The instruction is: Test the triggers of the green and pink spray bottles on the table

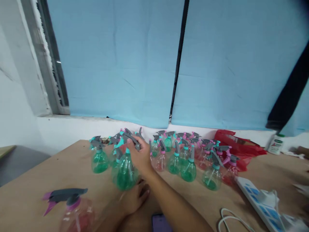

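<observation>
My right hand (140, 154) grips the grey head of a spray bottle (125, 174) with a turquoise collar and green liquid inside. It holds this bottle upright in front of other bottles. Low beside its base, my left hand (136, 197) lies near the tabletop; its fingers are loosely bent with a gap between them, and I see nothing in them. To the left stands another green spray bottle (100, 161). Closer to me, at the lower left, is a pink spray bottle (77, 216) with a grey and pink head, blurred and cut off by the frame.
Several green and pink spray bottles (188, 169) crowd the back of the wooden table (36, 190). Behind them lies a red plastic bag (243, 151), with a white bottle (276, 144) farther right. A power strip (258, 206), a white cable (231, 217) and a phone (161, 223) lie nearer.
</observation>
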Available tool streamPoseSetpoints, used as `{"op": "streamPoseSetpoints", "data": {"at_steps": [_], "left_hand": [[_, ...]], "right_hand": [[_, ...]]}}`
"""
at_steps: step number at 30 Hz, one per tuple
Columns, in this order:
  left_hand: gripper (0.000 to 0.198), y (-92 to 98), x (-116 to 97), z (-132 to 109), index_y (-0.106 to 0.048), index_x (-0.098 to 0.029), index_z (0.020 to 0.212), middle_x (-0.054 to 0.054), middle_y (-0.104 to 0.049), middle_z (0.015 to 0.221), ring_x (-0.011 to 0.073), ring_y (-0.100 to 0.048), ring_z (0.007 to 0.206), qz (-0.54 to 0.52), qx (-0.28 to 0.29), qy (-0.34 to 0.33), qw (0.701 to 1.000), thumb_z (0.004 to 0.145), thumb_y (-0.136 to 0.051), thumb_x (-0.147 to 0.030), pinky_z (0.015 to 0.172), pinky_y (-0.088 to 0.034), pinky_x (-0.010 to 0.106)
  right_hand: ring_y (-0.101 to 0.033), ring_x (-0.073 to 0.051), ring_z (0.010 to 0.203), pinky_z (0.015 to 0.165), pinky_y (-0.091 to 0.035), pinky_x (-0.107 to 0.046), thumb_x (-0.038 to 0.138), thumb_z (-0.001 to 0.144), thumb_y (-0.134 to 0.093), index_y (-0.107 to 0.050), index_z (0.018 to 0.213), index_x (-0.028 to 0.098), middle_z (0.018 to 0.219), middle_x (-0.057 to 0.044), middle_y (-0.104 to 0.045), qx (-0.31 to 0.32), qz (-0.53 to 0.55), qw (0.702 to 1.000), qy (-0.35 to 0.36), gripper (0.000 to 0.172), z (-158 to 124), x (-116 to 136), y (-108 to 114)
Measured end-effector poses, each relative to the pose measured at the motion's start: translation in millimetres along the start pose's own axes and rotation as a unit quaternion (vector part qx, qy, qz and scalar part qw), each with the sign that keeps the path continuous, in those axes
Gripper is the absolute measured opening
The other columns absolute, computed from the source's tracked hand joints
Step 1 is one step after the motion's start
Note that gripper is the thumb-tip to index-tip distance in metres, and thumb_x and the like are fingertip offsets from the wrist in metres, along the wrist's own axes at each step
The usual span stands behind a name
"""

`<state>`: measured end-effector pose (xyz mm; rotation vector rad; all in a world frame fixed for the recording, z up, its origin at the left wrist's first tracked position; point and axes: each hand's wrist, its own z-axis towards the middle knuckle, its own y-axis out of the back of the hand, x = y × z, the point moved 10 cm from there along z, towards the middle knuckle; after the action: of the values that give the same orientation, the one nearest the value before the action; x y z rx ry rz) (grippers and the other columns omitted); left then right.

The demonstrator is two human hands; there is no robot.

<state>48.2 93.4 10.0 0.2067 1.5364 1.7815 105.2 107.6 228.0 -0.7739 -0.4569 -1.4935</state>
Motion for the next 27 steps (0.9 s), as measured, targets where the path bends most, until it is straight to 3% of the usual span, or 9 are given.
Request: {"op": "streamPoseSetpoints", "data": {"at_steps": [6, 10, 13, 17, 20, 22, 27], "left_hand": [[0.034, 13.8, -2.3, 2.0, -0.076, -0.029, 0.128, 0.010, -0.070, 0.138, 0.0366, -0.061, 0.128, 0.081, 0.002, 0.034, 0.996, 0.102, -0.059, -0.042, 0.110, -0.048, 0.056], [0.034, 15.3, -3.9, 5.7, -0.076, -0.033, 0.128, 0.007, -0.070, 0.133, 0.0328, -0.062, 0.124, 0.061, 0.004, 0.028, 0.998, 0.103, -0.056, -0.045, 0.104, -0.049, 0.050], [0.034, 16.0, -3.1, 7.1, -0.075, -0.035, 0.128, 0.006, -0.070, 0.134, 0.0317, -0.061, 0.124, 0.049, -0.003, 0.023, 0.999, 0.105, -0.055, -0.047, 0.104, -0.048, 0.048], [0.035, 13.5, 0.5, 7.9, -0.076, -0.036, 0.129, 0.006, -0.070, 0.133, 0.0323, -0.062, 0.124, 0.046, 0.000, 0.026, 0.999, 0.105, -0.054, -0.048, 0.104, -0.048, 0.050], [0.035, 10.6, 5.0, 8.0, -0.076, -0.036, 0.128, 0.006, -0.070, 0.133, 0.0328, -0.062, 0.124, 0.049, -0.006, 0.026, 0.998, 0.105, -0.053, -0.047, 0.105, -0.048, 0.052], [0.035, 8.5, 8.0, 7.9, -0.076, -0.036, 0.127, 0.006, -0.070, 0.133, 0.0327, -0.062, 0.124, 0.050, -0.014, 0.024, 0.998, 0.105, -0.052, -0.048, 0.105, -0.048, 0.051], [0.033, 9.3, 7.8, 6.8, -0.077, -0.036, 0.126, 0.006, -0.071, 0.131, 0.0327, -0.064, 0.123, 0.058, -0.023, 0.025, 0.998, 0.104, -0.054, -0.047, 0.104, -0.050, 0.049]], "right_hand": [[-0.063, -0.018, 0.072, 0.069, -0.053, -0.030, 0.051, 0.084, -0.080, -0.080, 0.098, 0.019, 0.082, -0.003, -0.074, -0.035, -0.033, 0.998, -0.039, 0.035, -14.6, -38.1, 119.1], [-0.063, -0.019, 0.071, 0.068, -0.052, -0.031, 0.044, 0.082, -0.082, -0.082, 0.095, 0.019, 0.080, -0.003, -0.074, -0.037, -0.080, 0.994, -0.063, 0.029, -41.1, -67.8, 161.1], [-0.064, -0.020, 0.075, 0.071, -0.053, -0.031, 0.040, 0.084, -0.081, -0.082, 0.096, 0.019, 0.083, -0.004, -0.073, -0.030, -0.094, 0.994, -0.053, 0.024, -51.6, -73.2, 169.9], [-0.062, -0.019, 0.079, 0.075, -0.053, -0.031, 0.038, 0.090, -0.075, -0.079, 0.091, 0.021, 0.085, -0.004, -0.069, 0.007, -0.084, 0.996, -0.018, 0.018, -54.9, -67.0, 163.7], [-0.062, -0.018, 0.073, 0.070, -0.053, -0.029, 0.048, 0.096, -0.069, -0.079, 0.101, 0.023, 0.084, -0.003, -0.070, 0.061, -0.042, 0.995, -0.071, 0.027, -59.3, -79.8, 154.1], [-0.061, -0.017, 0.066, 0.065, -0.053, -0.028, 0.055, 0.099, -0.065, -0.078, 0.097, 0.024, 0.076, -0.001, -0.069, 0.094, -0.030, 0.990, -0.105, 0.034, -64.8, -90.0, 148.6], [-0.060, -0.016, 0.054, 0.052, -0.049, -0.026, 0.065, 0.095, -0.068, -0.070, 0.080, 0.022, 0.065, 0.000, -0.065, 0.088, -0.024, 0.988, -0.127, 0.046, -73.6, -100.7, 148.1]]}}
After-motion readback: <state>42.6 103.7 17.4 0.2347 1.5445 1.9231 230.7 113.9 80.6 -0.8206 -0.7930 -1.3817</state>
